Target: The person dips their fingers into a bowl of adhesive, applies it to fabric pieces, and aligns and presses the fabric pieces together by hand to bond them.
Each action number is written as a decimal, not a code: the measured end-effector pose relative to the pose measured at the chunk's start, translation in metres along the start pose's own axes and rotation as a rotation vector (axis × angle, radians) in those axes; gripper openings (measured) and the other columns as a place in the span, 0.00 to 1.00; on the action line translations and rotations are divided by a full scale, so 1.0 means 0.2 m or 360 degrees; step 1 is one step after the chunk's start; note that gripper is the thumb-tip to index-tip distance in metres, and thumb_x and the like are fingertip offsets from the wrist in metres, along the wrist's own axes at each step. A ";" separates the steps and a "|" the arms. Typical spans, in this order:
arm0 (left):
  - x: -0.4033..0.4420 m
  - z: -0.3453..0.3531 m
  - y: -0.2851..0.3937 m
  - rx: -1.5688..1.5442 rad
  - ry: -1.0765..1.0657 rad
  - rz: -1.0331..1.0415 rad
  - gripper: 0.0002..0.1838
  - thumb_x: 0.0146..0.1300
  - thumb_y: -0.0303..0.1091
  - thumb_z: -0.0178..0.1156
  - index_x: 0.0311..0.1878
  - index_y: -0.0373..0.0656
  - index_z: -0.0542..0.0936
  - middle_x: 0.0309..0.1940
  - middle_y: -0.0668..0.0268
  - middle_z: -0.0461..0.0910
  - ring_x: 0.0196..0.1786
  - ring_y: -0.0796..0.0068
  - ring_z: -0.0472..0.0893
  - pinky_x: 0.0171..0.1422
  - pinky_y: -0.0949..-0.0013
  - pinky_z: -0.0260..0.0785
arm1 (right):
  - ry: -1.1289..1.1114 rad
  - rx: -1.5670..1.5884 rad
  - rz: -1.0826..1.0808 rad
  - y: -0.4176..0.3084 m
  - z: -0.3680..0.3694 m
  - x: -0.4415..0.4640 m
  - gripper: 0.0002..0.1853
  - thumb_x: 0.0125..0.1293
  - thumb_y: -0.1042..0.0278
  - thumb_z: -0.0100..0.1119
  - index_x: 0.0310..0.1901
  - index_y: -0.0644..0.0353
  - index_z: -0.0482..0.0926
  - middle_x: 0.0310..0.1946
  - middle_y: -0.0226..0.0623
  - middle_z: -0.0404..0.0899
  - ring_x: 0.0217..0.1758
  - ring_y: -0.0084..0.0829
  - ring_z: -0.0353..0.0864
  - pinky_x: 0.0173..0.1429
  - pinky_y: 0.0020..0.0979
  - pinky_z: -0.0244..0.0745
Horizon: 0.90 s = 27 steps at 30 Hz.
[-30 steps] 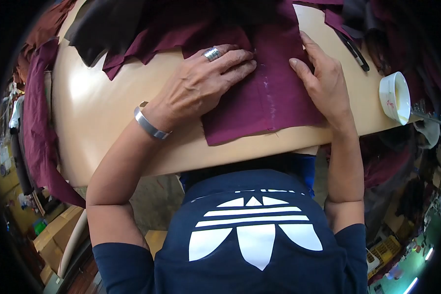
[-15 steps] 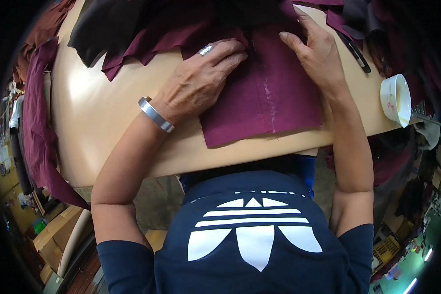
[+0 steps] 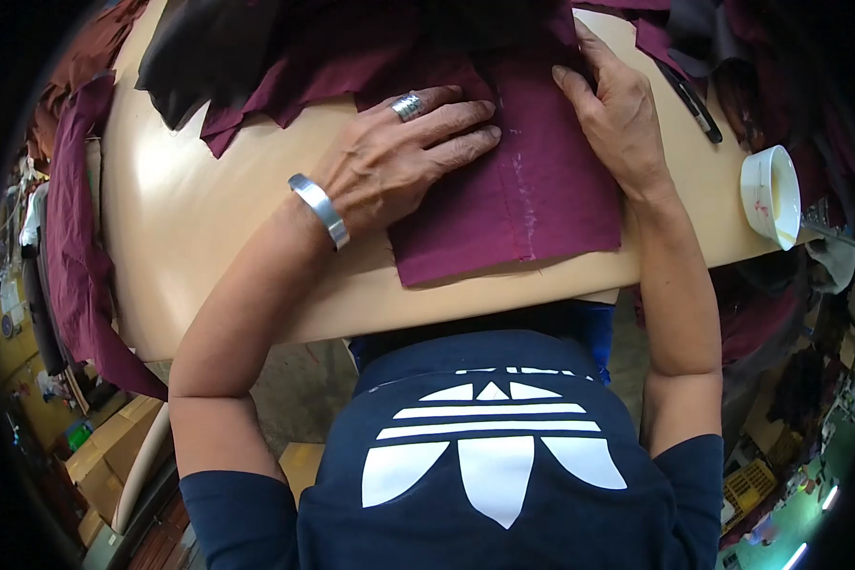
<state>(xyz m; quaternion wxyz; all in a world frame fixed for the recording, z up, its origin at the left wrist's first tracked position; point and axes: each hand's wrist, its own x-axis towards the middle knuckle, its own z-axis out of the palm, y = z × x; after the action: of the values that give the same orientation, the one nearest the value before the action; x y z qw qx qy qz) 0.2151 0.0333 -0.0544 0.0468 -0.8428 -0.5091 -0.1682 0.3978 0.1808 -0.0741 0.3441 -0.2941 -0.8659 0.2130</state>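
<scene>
A maroon cloth piece point(image 3: 560, 199) lies flat on the pale table point(image 3: 209, 218), with a whitish line running down its middle. My left hand point(image 3: 389, 152), wearing a ring and a metal bracelet, rests palm down on the cloth's left part, its fingers spread a little. At the cloth's right edge is my right hand point(image 3: 622, 119), thumb apart from the fingers and lying on the cloth; its fingertips reach the upper right edge. Nothing shows held in either hand.
Dark and maroon cloths point(image 3: 209, 57) cover the table's far side. A white bowl point(image 3: 769, 198) stands at the right edge, near a black-handled tool point(image 3: 698, 109). More maroon cloth point(image 3: 76, 228) hangs at the left. A cardboard box point(image 3: 114, 451) sits below.
My right hand has moved up along the cloth's right edge. My left hand drew back with fingers bunched, then returned and spread on the cloth.
</scene>
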 end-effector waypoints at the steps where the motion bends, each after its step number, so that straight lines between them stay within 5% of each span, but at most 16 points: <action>1: 0.00 0.00 -0.01 0.0009 0.0006 -0.0055 0.23 0.53 0.18 0.51 0.53 0.47 0.76 0.54 0.65 0.74 0.55 0.63 0.75 0.54 0.69 0.72 | -0.0021 0.0028 0.0031 -0.01 0.00 0.00 0.24 0.59 0.70 0.58 0.57 0.65 0.70 0.43 0.51 0.79 0.38 0.36 0.80 0.49 0.28 0.71; 8: 0.04 0.04 -0.04 0.0150 0.0058 -0.0156 0.24 0.53 0.19 0.51 0.55 0.49 0.75 0.55 0.68 0.73 0.53 0.64 0.75 0.51 0.68 0.73 | -0.0136 0.0071 0.0248 -0.07 -0.03 0.00 0.23 0.59 0.71 0.57 0.57 0.66 0.70 0.43 0.51 0.79 0.42 0.38 0.81 0.50 0.30 0.71; 13: 0.04 0.02 -0.07 0.0175 0.0020 -0.0170 0.25 0.53 0.20 0.51 0.55 0.50 0.74 0.58 0.67 0.71 0.57 0.64 0.73 0.52 0.66 0.73 | -0.0094 -0.0028 0.0090 -0.02 -0.01 0.02 0.22 0.59 0.71 0.57 0.55 0.68 0.71 0.44 0.49 0.79 0.40 0.41 0.80 0.50 0.32 0.71; 15: 0.05 0.04 -0.07 0.0181 -0.0036 -0.0205 0.26 0.53 0.21 0.50 0.56 0.56 0.74 0.59 0.66 0.69 0.59 0.61 0.71 0.54 0.63 0.72 | -0.0050 -0.0149 0.0039 0.02 0.00 0.04 0.21 0.57 0.73 0.58 0.53 0.68 0.73 0.43 0.47 0.80 0.41 0.41 0.79 0.50 0.34 0.71; 18: 0.04 0.02 -0.07 0.0175 -0.0123 -0.0130 0.28 0.53 0.22 0.51 0.56 0.65 0.74 0.61 0.63 0.67 0.60 0.56 0.70 0.55 0.61 0.72 | -0.0179 -0.0086 0.0186 -0.12 -0.06 0.07 0.25 0.53 0.80 0.52 0.56 0.66 0.69 0.41 0.57 0.77 0.44 0.49 0.79 0.50 0.36 0.71; 21: 0.01 0.01 -0.07 0.0074 -0.0123 -0.0059 0.30 0.53 0.24 0.52 0.56 0.72 0.74 0.63 0.60 0.65 0.61 0.52 0.68 0.54 0.60 0.73 | -0.0040 -0.0180 0.0044 -0.11 -0.03 0.05 0.30 0.53 0.78 0.55 0.61 0.61 0.64 0.43 0.58 0.76 0.44 0.51 0.79 0.50 0.38 0.71; 24: 0.02 0.00 -0.05 0.0096 -0.0135 -0.0029 0.28 0.54 0.26 0.53 0.56 0.70 0.73 0.63 0.59 0.64 0.62 0.52 0.68 0.55 0.61 0.72 | 0.0402 -0.0859 -0.0454 -0.18 -0.08 0.05 0.18 0.53 0.79 0.57 0.49 0.65 0.76 0.43 0.43 0.79 0.44 0.42 0.79 0.50 0.35 0.72; 27: 0.04 -0.01 -0.07 0.0042 -0.0092 -0.0056 0.23 0.58 0.27 0.52 0.58 0.58 0.72 0.61 0.59 0.67 0.60 0.55 0.70 0.57 0.62 0.70 | 0.0204 -0.0057 -0.0888 -0.21 -0.04 -0.03 0.20 0.51 0.82 0.55 0.49 0.62 0.74 0.36 0.46 0.78 0.39 0.43 0.77 0.46 0.36 0.73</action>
<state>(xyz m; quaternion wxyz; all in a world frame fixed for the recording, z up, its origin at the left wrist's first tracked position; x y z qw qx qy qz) 0.2060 0.0452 -0.0517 0.0402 -0.8376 -0.5271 -0.1379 0.3912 0.1474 -0.0470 0.4381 -0.0634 -0.8935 0.0757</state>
